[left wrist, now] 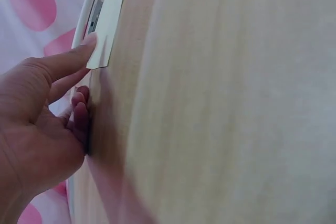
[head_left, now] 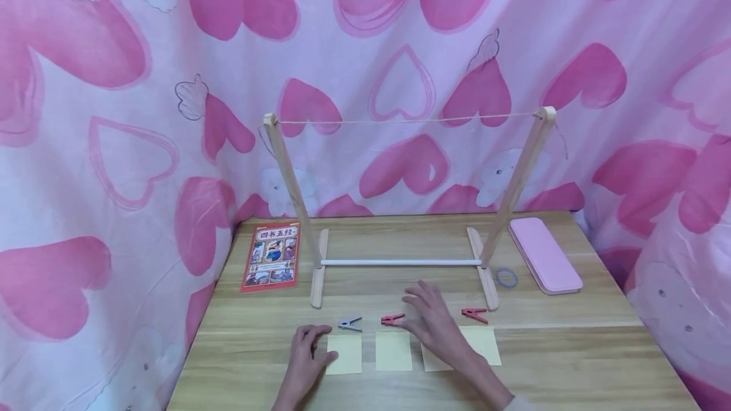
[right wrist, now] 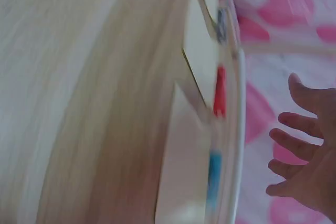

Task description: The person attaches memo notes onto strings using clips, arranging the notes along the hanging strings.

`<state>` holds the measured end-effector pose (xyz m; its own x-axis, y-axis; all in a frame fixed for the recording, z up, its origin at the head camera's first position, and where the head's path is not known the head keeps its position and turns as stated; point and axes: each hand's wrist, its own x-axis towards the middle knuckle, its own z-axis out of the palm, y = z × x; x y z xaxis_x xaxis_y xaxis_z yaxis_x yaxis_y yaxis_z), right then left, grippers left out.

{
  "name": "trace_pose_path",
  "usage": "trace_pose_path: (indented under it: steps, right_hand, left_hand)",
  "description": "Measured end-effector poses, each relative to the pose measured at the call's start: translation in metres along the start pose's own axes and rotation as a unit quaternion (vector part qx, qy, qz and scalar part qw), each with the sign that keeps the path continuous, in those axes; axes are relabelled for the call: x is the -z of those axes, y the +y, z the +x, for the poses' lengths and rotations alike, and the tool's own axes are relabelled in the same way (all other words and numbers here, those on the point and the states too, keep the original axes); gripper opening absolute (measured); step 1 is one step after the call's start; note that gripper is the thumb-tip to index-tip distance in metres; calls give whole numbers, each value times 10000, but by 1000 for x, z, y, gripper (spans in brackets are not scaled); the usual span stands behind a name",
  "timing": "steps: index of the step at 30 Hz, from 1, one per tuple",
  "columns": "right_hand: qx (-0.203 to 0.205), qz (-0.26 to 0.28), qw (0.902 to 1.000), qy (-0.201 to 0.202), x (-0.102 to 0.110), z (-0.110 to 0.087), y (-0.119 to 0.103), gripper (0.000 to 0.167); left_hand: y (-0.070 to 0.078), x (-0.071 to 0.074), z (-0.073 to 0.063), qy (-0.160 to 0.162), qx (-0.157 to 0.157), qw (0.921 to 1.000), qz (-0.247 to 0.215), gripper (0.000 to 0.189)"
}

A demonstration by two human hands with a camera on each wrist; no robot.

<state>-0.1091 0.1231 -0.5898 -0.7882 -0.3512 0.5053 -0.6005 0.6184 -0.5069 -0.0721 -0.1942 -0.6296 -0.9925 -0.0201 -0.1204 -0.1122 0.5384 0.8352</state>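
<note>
My left hand (head_left: 307,355) is at the left edge of the leftmost pale yellow sticky note (head_left: 346,355). In the left wrist view, a fingertip of it touches the edge of that note (left wrist: 107,27). My right hand (head_left: 436,325) is over the third note (head_left: 435,360), its fingers spread and holding nothing. The second note (head_left: 394,352) and fourth note (head_left: 483,344) lie in the same row. Behind the row are a grey clothespin (head_left: 350,323), a red clothespin (head_left: 393,320) and another red clothespin (head_left: 475,315). A blue clothespin (right wrist: 214,177), mostly hidden by my right hand in the head view, shows in the right wrist view.
A wooden frame stands behind, with a string (head_left: 400,121) between two posts (head_left: 516,189) and a white bar (head_left: 400,262) low down. A comic booklet (head_left: 271,257) lies left; a tape ring (head_left: 506,278) and pink case (head_left: 545,255) lie right. A heart-patterned curtain (head_left: 400,68) surrounds the table (head_left: 559,354).
</note>
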Motion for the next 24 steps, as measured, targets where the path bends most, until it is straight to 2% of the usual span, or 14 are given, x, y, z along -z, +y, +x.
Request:
trace_pose_path:
  steps: [3, 7, 10, 14, 16, 21, 23, 24]
  right_hand:
    - [409, -233, 9978, -469, -25, 10, -10, 45]
    - [402, -476, 9880, -1415, -54, 21, -21, 48]
    - [446, -769, 9813, -1707, -70, 24, -22, 46]
    - [554, -1152, 9766, -1731, -81, 21, -20, 42]
    - [587, -1237, 9763, -1677, -84, 19, -18, 42]
    - [702, -1110, 9831, -1274, -90, 18, -16, 36]
    - [733, -997, 9865, -1074, -92, 19, -16, 32]
    - [718, -916, 9883, -984, -92, 20, -16, 31]
  left_hand:
    - [1, 1, 0, 32, -12, 9995, 298, 46]
    - [1, -1, 0, 45, -96, 9984, 557, 39]
    - [0, -2, 0, -38, -166, 9982, 568, 34]
    - [1, -3, -2, -168, -192, 9980, 577, 29]
    - [1, -3, -3, -133, -221, 9978, 616, 26]
    - [1, -5, -5, 164, -129, 9983, 539, 18]
    - [0, -7, -6, 328, -164, 9985, 405, 16]
    - [-3, -8, -7, 456, -283, 9980, 319, 15]
